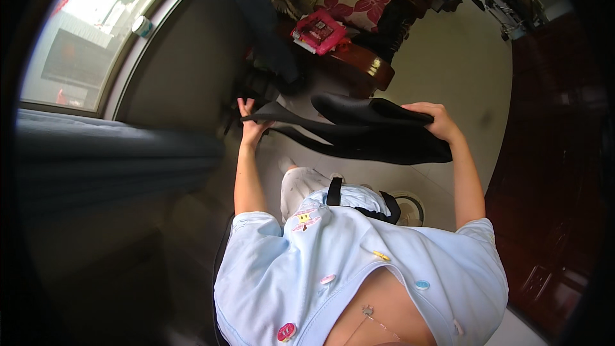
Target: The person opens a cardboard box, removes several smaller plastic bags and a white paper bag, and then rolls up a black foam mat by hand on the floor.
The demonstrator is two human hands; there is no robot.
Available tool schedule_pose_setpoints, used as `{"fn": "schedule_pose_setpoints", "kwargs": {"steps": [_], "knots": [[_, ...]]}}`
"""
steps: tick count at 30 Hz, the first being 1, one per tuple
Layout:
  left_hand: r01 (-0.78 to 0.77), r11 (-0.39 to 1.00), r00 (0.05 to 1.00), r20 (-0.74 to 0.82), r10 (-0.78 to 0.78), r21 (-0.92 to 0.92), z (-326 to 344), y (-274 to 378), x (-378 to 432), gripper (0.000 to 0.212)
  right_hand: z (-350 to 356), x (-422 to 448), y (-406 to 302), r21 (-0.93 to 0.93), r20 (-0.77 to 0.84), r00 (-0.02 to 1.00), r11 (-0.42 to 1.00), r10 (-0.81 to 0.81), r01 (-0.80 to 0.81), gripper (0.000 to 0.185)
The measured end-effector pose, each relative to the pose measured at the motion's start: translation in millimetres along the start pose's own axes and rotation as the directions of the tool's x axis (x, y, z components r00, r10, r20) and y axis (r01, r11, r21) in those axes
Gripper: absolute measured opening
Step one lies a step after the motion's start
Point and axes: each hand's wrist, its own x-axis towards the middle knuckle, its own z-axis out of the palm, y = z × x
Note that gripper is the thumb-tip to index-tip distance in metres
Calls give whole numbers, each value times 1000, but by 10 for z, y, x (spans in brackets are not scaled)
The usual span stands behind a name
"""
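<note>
A dark, limp piece of black fabric [365, 139], perhaps a garment, is stretched between my two hands in front of my body. At its left end my left hand [252, 122] has hold of the narrow part, with two fingertips raised past the edge. The right end is gripped by my right hand [436, 119], thumb and fingers hidden partly behind a fold. A second lobe of the fabric stands up near the right hand, and gaps show between the folds toward the left.
Ahead stands a wooden seat [358, 57] with a floral cushion [355, 2] and a red packet [321, 31]. A window [81, 43] and a grey-blue curtain [120, 154] are at left. Dark red wooden furniture or a door [552, 154] lines the right. Tiled floor [447, 57] extends between.
</note>
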Motion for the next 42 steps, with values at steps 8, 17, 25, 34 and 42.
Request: {"fn": "schedule_pose_setpoints", "kwargs": {"steps": [8,17,25,34,42], "knots": [[37,984,960,278,13,-173,-38,512,258,11,-13,-580,520,401,-279,885,882,373,-246,46],[-787,482,596,277,753,384,96,2678,362,18,484,168,-95,322,-249,952,942,181,-95,81],[-675,583,687,98,720,452,-232,3083,757,33,468,793,-709,714,-494,846,648,199,264,23],[-773,626,536,636,555,105,-48,2015,1053,116,408,698,-636,761,-520,852,485,58,431,20],[199,957,383,916,122,-211,1230,1369,756,97,412,306,-504,686,-599,769,639,224,348,18]]}}
